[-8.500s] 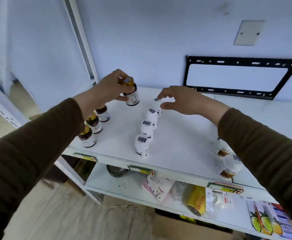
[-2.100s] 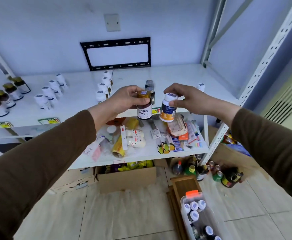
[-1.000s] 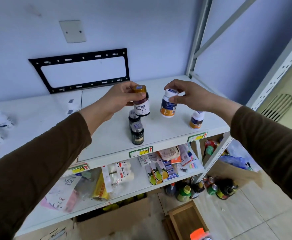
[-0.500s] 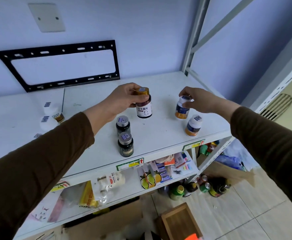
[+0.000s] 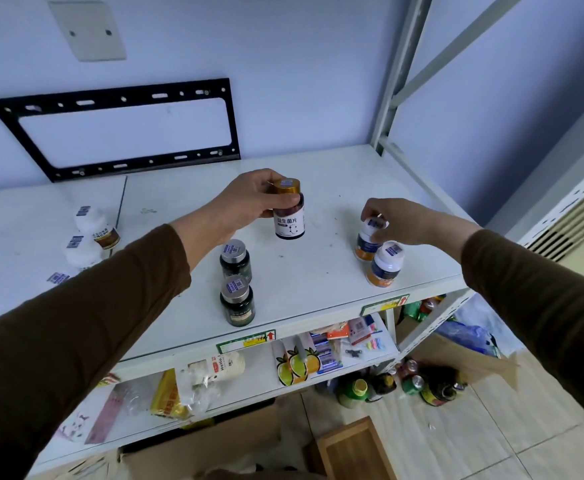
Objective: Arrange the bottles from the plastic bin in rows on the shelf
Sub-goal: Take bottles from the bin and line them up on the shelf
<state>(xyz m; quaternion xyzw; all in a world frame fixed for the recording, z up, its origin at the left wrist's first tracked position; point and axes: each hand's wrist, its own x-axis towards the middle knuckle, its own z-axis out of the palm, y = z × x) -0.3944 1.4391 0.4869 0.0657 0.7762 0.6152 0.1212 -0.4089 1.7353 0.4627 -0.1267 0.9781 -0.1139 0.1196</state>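
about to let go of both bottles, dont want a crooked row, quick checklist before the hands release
1. Left hand grips the gold-capped bottle near its cap: ok.
2. Gold-capped bottle's base flat on the top shelf: cannot tell.
3. It lines up behind the two dark grey-capped bottles: not ok, it sits to their right.
4. Right hand holds the white-capped bottle by the cap: ok.
5. That bottle stands directly behind the front white-capped bottle: ok.
6. Both held bottles upright: ok.
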